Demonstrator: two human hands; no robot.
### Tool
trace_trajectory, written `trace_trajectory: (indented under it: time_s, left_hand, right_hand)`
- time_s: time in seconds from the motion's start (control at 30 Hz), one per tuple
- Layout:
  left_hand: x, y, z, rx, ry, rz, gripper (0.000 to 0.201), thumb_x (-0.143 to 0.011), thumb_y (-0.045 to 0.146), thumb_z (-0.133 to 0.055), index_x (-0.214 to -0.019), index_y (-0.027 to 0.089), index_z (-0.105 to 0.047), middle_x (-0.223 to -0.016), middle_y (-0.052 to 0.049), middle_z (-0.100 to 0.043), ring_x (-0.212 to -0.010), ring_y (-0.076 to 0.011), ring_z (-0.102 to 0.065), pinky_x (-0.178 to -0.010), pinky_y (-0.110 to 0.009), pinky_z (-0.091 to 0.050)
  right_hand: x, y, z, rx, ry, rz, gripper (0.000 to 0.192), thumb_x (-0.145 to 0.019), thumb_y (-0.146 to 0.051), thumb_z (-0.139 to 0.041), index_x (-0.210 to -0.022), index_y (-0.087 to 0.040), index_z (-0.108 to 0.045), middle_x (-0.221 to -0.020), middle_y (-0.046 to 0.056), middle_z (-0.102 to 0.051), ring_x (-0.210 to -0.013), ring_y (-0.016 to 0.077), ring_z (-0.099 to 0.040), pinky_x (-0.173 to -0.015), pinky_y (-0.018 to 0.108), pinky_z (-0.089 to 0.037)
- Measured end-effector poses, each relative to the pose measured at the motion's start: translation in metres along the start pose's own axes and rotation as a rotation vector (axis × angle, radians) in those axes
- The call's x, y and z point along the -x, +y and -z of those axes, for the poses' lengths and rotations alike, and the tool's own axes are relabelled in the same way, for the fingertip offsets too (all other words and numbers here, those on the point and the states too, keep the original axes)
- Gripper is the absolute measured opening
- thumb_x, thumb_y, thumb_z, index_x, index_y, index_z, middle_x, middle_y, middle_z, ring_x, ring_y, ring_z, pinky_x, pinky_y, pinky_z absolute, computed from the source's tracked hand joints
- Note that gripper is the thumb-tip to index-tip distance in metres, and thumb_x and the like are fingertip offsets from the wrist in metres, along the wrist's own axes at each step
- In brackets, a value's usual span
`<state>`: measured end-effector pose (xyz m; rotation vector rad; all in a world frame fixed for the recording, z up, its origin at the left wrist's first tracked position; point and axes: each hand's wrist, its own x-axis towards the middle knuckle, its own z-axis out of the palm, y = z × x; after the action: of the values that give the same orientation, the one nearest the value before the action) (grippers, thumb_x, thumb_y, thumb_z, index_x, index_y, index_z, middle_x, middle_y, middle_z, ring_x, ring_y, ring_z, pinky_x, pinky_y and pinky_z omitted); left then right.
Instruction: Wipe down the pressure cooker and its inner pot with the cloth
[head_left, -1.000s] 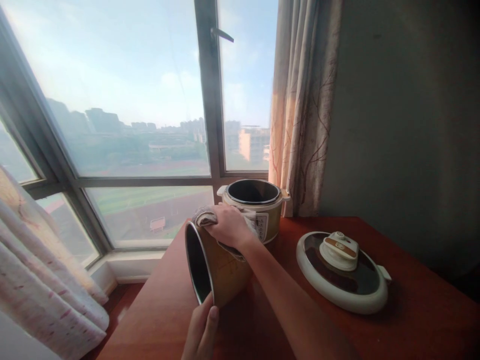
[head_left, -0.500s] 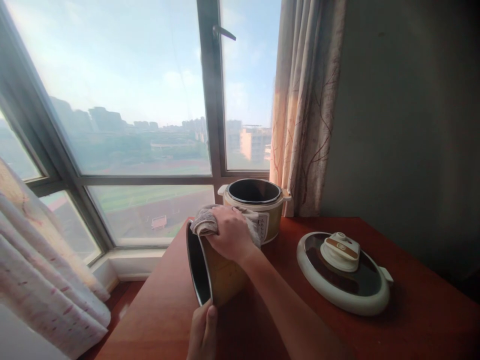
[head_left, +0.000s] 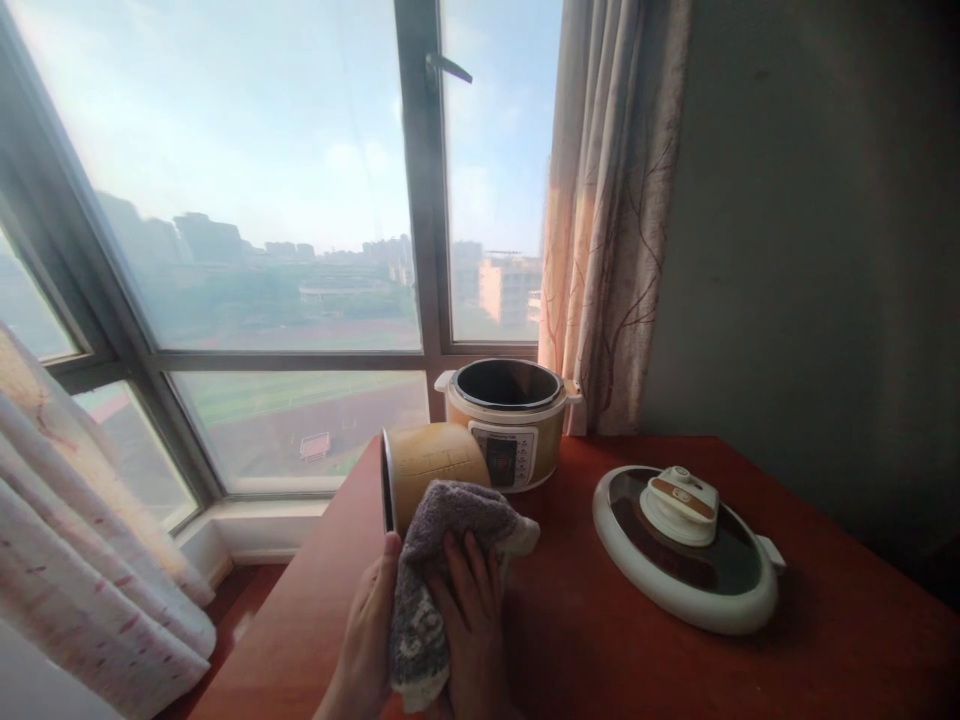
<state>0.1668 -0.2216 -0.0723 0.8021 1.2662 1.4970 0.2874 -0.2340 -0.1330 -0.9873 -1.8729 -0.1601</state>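
Note:
A gold-coloured inner pot (head_left: pixel 439 455) with a dark inside lies tipped on its side, its mouth facing left. My left hand (head_left: pixel 367 625) grips its rim at the near side, thumb on the edge. A grey-purple cloth (head_left: pixel 457 515) drapes over the near side of the pot's outer wall. My right hand (head_left: pixel 472 610) presses the cloth against that wall, its fingers lying over the fabric. Behind the pot stands the electric pressure cooker (head_left: pixel 510 420), lidless, its control panel facing me and partly hidden by the pot.
A round cooker lid (head_left: pixel 690 545) with a pale rim and knob lies on the reddish-brown table (head_left: pixel 600 660) to the right. Large windows (head_left: pixel 277 250) rise beyond the table. Curtains hang at the left (head_left: pixel 90 540) and right (head_left: pixel 607 220).
My right hand has moved the cloth from the pot's upper side down to its near side. The pot has turned, showing more outer wall, and the cooker's panel has come into view.

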Motion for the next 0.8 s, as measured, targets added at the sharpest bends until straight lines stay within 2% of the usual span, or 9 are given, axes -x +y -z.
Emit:
trace_trajectory:
  time_s: [0.07, 0.13, 0.23, 0.37, 0.47, 0.57, 0.67, 0.8]
  left_hand:
    - [0.004, 0.016, -0.006, 0.019, -0.061, 0.092, 0.06, -0.061, 0.068, -0.078, -0.087, 0.014, -0.076, -0.085, -0.009, -0.078, -0.094, -0.0341, -0.072, -0.084, -0.042, -0.059]
    - [0.009, 0.023, -0.01, 0.055, -0.076, 0.152, 0.06, -0.063, 0.066, -0.078, -0.092, 0.014, -0.077, -0.086, -0.01, -0.079, -0.096, -0.0335, -0.072, -0.086, -0.041, -0.059]
    - [0.015, 0.02, -0.011, 0.117, -0.074, 0.219, 0.064, -0.069, 0.068, -0.074, -0.101, 0.012, -0.076, -0.091, -0.012, -0.079, -0.098, -0.0329, -0.073, -0.088, -0.042, -0.059]
    - [0.015, 0.008, -0.01, 0.198, -0.108, 0.224, 0.07, -0.067, 0.07, -0.075, -0.106, 0.011, -0.075, -0.1, -0.014, -0.078, -0.106, -0.0344, -0.07, -0.094, -0.046, -0.057]
    - [0.013, 0.002, -0.008, 0.207, -0.12, 0.123, 0.065, -0.067, 0.068, -0.076, -0.103, 0.013, -0.077, -0.106, -0.014, -0.077, -0.112, -0.0353, -0.067, -0.1, -0.048, -0.054]
    - [0.014, -0.001, -0.002, 0.189, -0.129, 0.053, 0.06, -0.065, 0.061, -0.081, -0.103, 0.014, -0.077, -0.111, -0.014, -0.076, -0.116, -0.0355, -0.065, -0.103, -0.047, -0.051]
    - [0.019, -0.001, 0.005, 0.146, -0.199, 0.117, 0.061, -0.069, 0.06, -0.079, -0.107, 0.012, -0.076, -0.11, -0.015, -0.076, -0.118, -0.0354, -0.064, -0.104, -0.047, -0.051]
    - [0.024, -0.008, 0.01, 0.205, -0.251, 0.241, 0.065, -0.068, 0.065, -0.077, -0.106, 0.012, -0.077, -0.107, -0.016, -0.077, -0.12, -0.0371, -0.064, -0.107, -0.049, -0.048]
  right_hand:
    - [0.018, -0.003, -0.014, 0.058, 0.042, -0.04, 0.072, -0.083, -0.023, -0.059, -0.151, -0.031, -0.039, -0.155, 0.008, -0.045, -0.143, 0.0358, -0.04, -0.11, 0.06, -0.038]
    - [0.021, -0.004, -0.018, 0.069, 0.057, -0.069, 0.072, -0.082, -0.023, -0.059, -0.151, -0.032, -0.039, -0.155, 0.008, -0.044, -0.144, 0.036, -0.038, -0.111, 0.062, -0.037]
    - [0.009, 0.003, -0.006, 0.047, 0.075, 0.018, 0.071, -0.081, -0.031, -0.058, -0.149, -0.026, -0.042, -0.156, 0.01, -0.042, -0.146, 0.0383, -0.032, -0.112, 0.064, -0.031]
    - [-0.017, 0.02, 0.022, 0.063, 0.046, 0.179, 0.066, -0.082, -0.039, -0.057, -0.146, -0.026, -0.045, -0.154, 0.009, -0.047, -0.144, 0.035, -0.036, -0.115, 0.057, -0.028]
    - [-0.049, 0.024, 0.04, 0.039, 0.006, 0.219, 0.064, -0.081, -0.036, -0.057, -0.143, -0.026, -0.047, -0.154, 0.006, -0.046, -0.144, 0.0317, -0.037, -0.118, 0.054, -0.021]
    - [-0.096, 0.018, 0.053, -0.035, -0.064, 0.119, 0.063, -0.076, -0.028, -0.057, -0.139, -0.025, -0.052, -0.152, 0.004, -0.05, -0.14, 0.029, -0.041, -0.119, 0.048, -0.021]
    - [-0.147, 0.011, 0.063, -0.087, -0.179, -0.041, 0.053, -0.078, -0.026, -0.057, -0.131, -0.024, -0.059, -0.14, 0.005, -0.06, -0.131, 0.0258, -0.05, -0.115, 0.042, -0.028]
    - [-0.196, 0.011, 0.068, -0.052, -0.407, -0.155, 0.03, -0.09, -0.036, -0.049, -0.111, -0.026, -0.068, -0.112, 0.006, -0.074, -0.108, 0.025, -0.064, -0.096, 0.037, -0.042]
